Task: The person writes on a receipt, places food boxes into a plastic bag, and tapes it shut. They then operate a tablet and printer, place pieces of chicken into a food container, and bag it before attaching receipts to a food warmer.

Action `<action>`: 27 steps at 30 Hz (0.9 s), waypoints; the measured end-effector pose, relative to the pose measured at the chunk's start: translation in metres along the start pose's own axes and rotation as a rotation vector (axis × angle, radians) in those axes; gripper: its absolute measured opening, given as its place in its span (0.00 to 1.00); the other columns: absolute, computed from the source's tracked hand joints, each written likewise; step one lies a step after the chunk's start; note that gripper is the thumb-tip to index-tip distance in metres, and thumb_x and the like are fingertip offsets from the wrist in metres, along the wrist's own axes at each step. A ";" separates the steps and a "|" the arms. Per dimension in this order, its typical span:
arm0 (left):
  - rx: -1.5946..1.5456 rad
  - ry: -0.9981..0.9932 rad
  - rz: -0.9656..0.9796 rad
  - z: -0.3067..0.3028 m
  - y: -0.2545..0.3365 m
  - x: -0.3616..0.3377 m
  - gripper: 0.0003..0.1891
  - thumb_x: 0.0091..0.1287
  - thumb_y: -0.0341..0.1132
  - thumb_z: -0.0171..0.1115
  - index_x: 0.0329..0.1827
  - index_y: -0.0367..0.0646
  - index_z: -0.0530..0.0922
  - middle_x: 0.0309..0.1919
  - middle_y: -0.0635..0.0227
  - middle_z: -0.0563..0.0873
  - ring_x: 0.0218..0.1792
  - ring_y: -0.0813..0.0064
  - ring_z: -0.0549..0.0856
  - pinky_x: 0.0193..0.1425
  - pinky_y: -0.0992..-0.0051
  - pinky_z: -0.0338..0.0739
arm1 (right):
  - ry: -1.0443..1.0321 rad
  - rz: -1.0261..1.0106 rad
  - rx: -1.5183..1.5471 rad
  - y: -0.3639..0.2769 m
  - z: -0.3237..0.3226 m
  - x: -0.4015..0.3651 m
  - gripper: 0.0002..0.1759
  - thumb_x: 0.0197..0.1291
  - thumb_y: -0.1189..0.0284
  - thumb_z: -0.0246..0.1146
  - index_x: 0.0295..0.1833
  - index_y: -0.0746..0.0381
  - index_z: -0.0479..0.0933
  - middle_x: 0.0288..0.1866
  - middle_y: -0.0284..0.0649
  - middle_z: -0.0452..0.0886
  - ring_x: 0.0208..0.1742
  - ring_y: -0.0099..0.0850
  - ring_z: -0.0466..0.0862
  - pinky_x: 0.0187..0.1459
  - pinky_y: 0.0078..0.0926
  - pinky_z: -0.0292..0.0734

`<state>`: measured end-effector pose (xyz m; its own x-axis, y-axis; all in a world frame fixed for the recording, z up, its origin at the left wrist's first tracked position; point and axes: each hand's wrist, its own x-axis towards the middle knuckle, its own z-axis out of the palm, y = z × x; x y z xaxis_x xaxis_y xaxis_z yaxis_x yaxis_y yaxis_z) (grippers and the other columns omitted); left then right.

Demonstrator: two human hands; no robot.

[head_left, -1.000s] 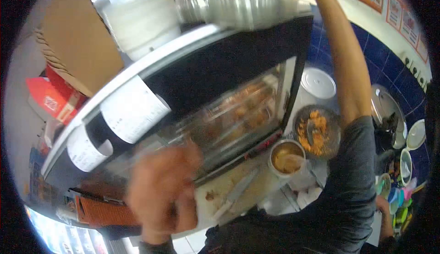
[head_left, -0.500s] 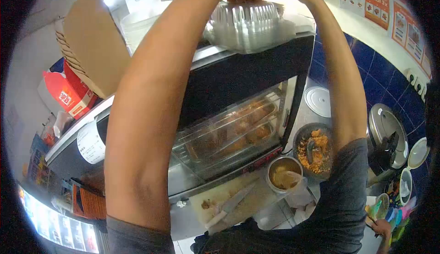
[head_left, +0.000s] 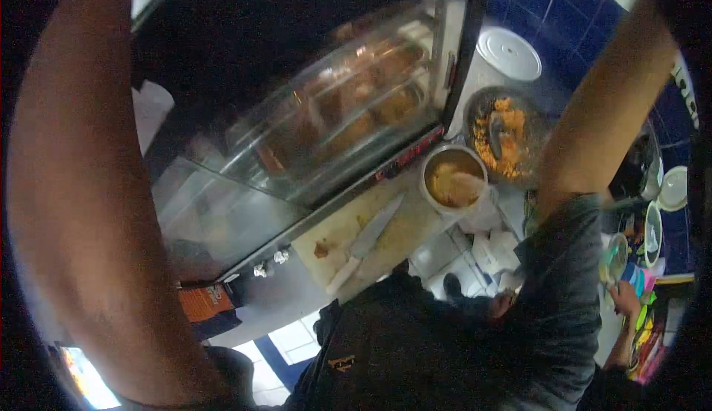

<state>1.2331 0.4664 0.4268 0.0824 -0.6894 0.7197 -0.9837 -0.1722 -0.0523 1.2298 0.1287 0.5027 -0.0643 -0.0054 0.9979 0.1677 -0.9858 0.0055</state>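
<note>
Through the head camera I see two raised arms before a black-framed glass display cabinet (head_left: 282,48) of browned food.
The bare left arm (head_left: 81,189) crosses the cabinet's left end; the dark-sleeved right arm (head_left: 608,107) rises well right of it. Both hands are out of frame, so I cannot tell how open they are or what they hold. In front of the cabinet, a long pale-handled knife (head_left: 369,239) lies on a stained cream cutting board (head_left: 408,231). By the cabinet's right front corner stand a pale-rimmed round pot (head_left: 423,181) and a dark round bowl (head_left: 539,131) of orange crumbs.
</note>
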 end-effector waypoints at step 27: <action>-0.312 -0.751 -0.862 0.193 0.056 -0.397 0.25 0.59 0.51 0.70 0.41 0.35 0.78 0.30 0.46 0.87 0.36 0.44 0.88 0.43 0.50 0.81 | -0.852 0.356 -0.025 -0.319 -0.064 -0.474 0.23 0.46 0.78 0.67 0.52 0.61 0.83 0.53 0.40 0.84 0.56 0.41 0.80 0.59 0.45 0.75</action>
<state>1.1766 0.5944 0.0045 0.7080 -0.6884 -0.1575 -0.5457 -0.6749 0.4968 1.1439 0.4351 0.0242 0.7344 -0.1931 0.6507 0.0170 -0.9531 -0.3020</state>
